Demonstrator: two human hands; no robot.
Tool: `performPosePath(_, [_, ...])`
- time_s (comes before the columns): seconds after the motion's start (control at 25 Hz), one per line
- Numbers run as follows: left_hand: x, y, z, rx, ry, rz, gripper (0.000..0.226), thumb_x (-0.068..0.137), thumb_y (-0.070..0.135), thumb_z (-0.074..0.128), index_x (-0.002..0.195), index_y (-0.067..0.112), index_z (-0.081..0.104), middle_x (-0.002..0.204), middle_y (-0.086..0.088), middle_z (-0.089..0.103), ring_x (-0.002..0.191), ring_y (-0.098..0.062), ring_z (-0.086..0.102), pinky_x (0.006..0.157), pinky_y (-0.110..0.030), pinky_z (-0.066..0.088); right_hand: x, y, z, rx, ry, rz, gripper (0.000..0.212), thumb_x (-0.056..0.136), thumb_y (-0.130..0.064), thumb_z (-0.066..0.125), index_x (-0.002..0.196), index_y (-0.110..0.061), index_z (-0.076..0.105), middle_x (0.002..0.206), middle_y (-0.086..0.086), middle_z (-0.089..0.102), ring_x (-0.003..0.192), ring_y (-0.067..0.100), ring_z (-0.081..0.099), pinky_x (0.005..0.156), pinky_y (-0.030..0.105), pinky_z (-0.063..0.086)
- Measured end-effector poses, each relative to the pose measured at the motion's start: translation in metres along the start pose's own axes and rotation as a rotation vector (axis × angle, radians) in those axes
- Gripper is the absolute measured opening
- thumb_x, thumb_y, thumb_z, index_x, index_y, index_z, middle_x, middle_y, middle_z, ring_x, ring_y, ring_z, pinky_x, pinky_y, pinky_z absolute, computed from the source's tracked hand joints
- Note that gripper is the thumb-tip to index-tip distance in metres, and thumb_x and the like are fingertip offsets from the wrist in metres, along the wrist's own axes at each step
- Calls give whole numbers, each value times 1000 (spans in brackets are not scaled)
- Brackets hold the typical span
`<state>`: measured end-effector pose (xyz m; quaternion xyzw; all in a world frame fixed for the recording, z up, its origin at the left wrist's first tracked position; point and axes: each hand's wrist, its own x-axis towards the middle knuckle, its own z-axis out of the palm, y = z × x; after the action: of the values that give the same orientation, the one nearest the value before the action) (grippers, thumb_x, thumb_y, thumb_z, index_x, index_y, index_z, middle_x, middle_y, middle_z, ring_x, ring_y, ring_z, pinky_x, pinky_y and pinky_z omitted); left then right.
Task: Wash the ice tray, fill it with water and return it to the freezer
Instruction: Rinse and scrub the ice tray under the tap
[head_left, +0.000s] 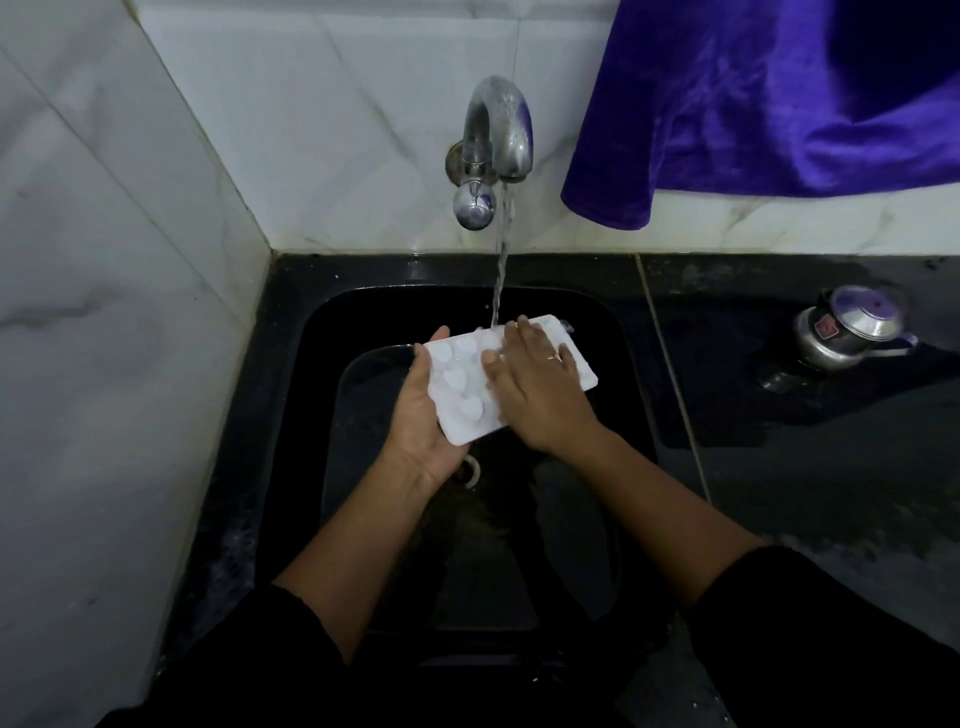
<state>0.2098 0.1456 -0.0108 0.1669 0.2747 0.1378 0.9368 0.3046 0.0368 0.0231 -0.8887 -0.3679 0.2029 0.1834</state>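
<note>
My left hand (423, 415) grips the ice tray (460, 387) at its left edge. My right hand (537, 387) presses flat, fingers straight. The tray is likely light, wet and slippery.

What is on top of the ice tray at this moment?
The right hand lies flat across the right half of the ice tray, and water from the tap lands at its far edge. Heart-shaped cavities show on the left part; those beneath the hand are covered.
</note>
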Motion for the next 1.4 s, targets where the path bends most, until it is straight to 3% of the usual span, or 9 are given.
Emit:
performPosePath(0.08, [-11, 2, 3, 11, 27, 23, 53, 108, 55, 35, 122, 27, 77, 128, -15, 72, 113, -30, 72, 105, -50, 50, -12, -21, 9, 29, -25, -105, 73, 109, -55, 19, 165, -10, 9, 174, 8, 3, 160, 17, -1, 129, 44, -3])
performPosePath(0.2, [-24, 18, 6, 15, 61, 67, 48, 108, 55, 35, 133, 30, 67, 128, -14, 73, 108, -29, 74, 101, -51, 52, -33, -35, 25, -41, -39, -291, 75, 107, -57, 15, 166, -11, 6, 174, 6, 2, 160, 15, -3, 129, 43, -3])
performPosePath(0.36, [-41, 23, 7, 106, 7, 11, 56, 109, 54, 29, 119, 29, 77, 126, -14, 74, 107, -28, 74, 93, -48, 58, -5, -20, 11, 78, 11, 75, 71, 109, -53, 21, 165, -11, 9, 174, 7, 5, 160, 18, 1, 128, 43, -3])
performPosePath(0.56, [-38, 39, 0, 80, 21, 83, 47, 109, 52, 34, 139, 29, 62, 144, -16, 62, 111, -29, 72, 96, -49, 56, -34, -48, 35, 0, 3, -227, 79, 105, -60, 13, 165, -10, 6, 174, 6, 2, 160, 16, -3, 129, 43, -2])
performPosePath(0.72, [-39, 40, -8, 122, -20, 25, 51, 107, 54, 37, 148, 31, 54, 142, -16, 64, 122, -33, 68, 94, -52, 59, 2, -28, 19, 116, 67, 135, 74, 108, -57, 19, 165, -11, 11, 174, 8, 6, 160, 18, 0, 129, 44, -3])
performPosePath(0.92, [-29, 54, -11, 98, -30, 37, 49, 109, 53, 33, 137, 28, 65, 140, -16, 65, 118, -31, 70, 105, -54, 52, -11, -44, 33, 37, 27, -126, 74, 108, -56, 18, 165, -10, 10, 174, 7, 5, 160, 17, 0, 129, 45, -1])
performPosePath(1.08, [-26, 47, -26, 123, -32, -29, 60, 108, 56, 42, 159, 26, 39, 159, -19, 45, 144, -39, 47, 119, -60, 36, 18, -21, 19, 94, 64, 226, 77, 107, -59, 18, 164, -7, 14, 173, 12, 8, 160, 23, 4, 129, 47, 0])
performPosePath(1.28, [-25, 54, -23, 88, -36, -8, 56, 108, 55, 39, 156, 27, 44, 148, -16, 58, 133, -35, 58, 108, -56, 48, -1, -36, 36, 56, 10, -75, 73, 109, -56, 20, 165, -10, 12, 173, 8, 7, 160, 18, 1, 129, 45, -1])
performPosePath(1.4, [-30, 48, -14, 136, 1, -30, 58, 109, 55, 33, 154, 21, 47, 146, -18, 60, 131, -36, 61, 105, -53, 53, 23, -14, 19, 119, 52, 230, 74, 108, -57, 20, 165, -9, 13, 173, 10, 7, 160, 21, 1, 128, 46, -2])
